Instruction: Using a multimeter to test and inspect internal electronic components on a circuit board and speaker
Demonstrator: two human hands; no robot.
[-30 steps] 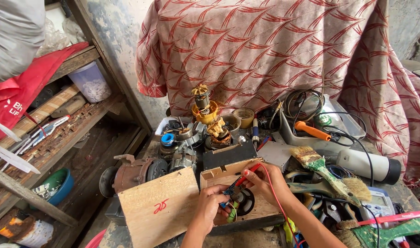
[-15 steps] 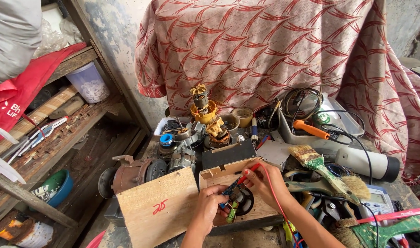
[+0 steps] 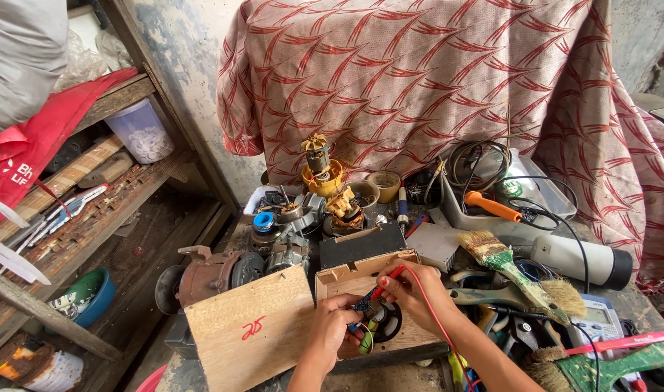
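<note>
Work in hand: probing a small round part with a dark ring and coloured windings (image 3: 379, 323), which lies on the pale wooden board (image 3: 361, 287) at the near edge of the cluttered bench (image 3: 426, 250).
Right hand: the right hand (image 3: 412, 290) pinches a red test probe (image 3: 386, 282) between thumb and fingers – its tip points down at a small blue circuit piece (image 3: 361, 301) just beside the round part; the probe's red lead (image 3: 437, 319) trails back along the forearm.
Left hand: the left hand (image 3: 332, 327) is closed lightly around the near side of the round part, steadying it (whether it also holds a second probe I cannot tell – the fingers hide it).
Done so far: judging by how things lie, the part is already out on the board, with the meter (image 3: 600, 323) set at the right among the paintbrushes (image 3: 510, 265).
Left to do: the meter's screen is too small to tell, so any result is unclear; the motor armatures (image 3: 319, 163) behind sit apart and untouched.
Nearby: a loose wooden panel (image 3: 248, 330) with a red mark leans just left of the hands.
</note>
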